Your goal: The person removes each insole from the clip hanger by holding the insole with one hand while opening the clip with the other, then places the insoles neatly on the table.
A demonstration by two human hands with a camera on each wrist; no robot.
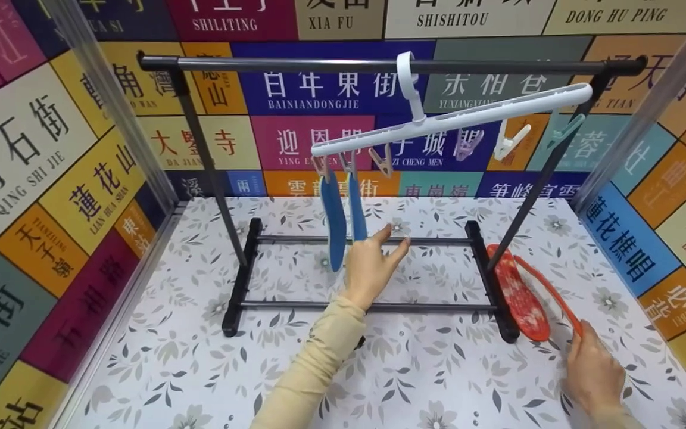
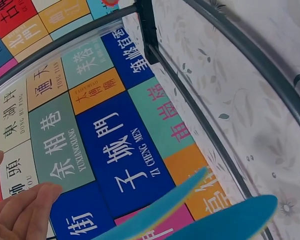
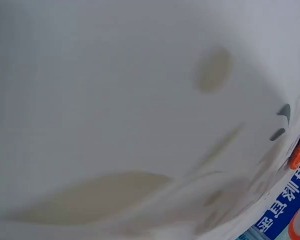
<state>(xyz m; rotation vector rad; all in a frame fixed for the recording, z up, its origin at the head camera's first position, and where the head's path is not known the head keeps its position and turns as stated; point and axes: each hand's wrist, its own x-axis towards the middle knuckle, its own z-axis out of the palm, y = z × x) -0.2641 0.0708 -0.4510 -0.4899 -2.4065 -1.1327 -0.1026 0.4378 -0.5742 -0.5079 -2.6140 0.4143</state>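
Two blue insoles hang from clips at the left end of a white clip hanger [image 1: 450, 124], which tilts down to the left. In the head view my left hand [image 1: 370, 268], thumb and fingers spread with nothing between them, covers the lower end of one blue insole [image 1: 357, 208]; the other insole [image 1: 334, 223] hangs left of it. Whether the hand touches either cannot be told. My right hand [image 1: 596, 369] grips the near end of a red insole [image 1: 548, 289], seen edge-on and raised at that end. Another red insole [image 1: 518, 298] lies flat on the table beside it.
The hanger hooks over the top bar [image 1: 319, 64] of a black rack, whose feet and lower bars stand on a flower-patterned tablecloth [image 1: 438, 369]. Several other clips, such as a white clip [image 1: 513, 142], dangle from the hanger. Sign-covered walls enclose the table's back and sides.
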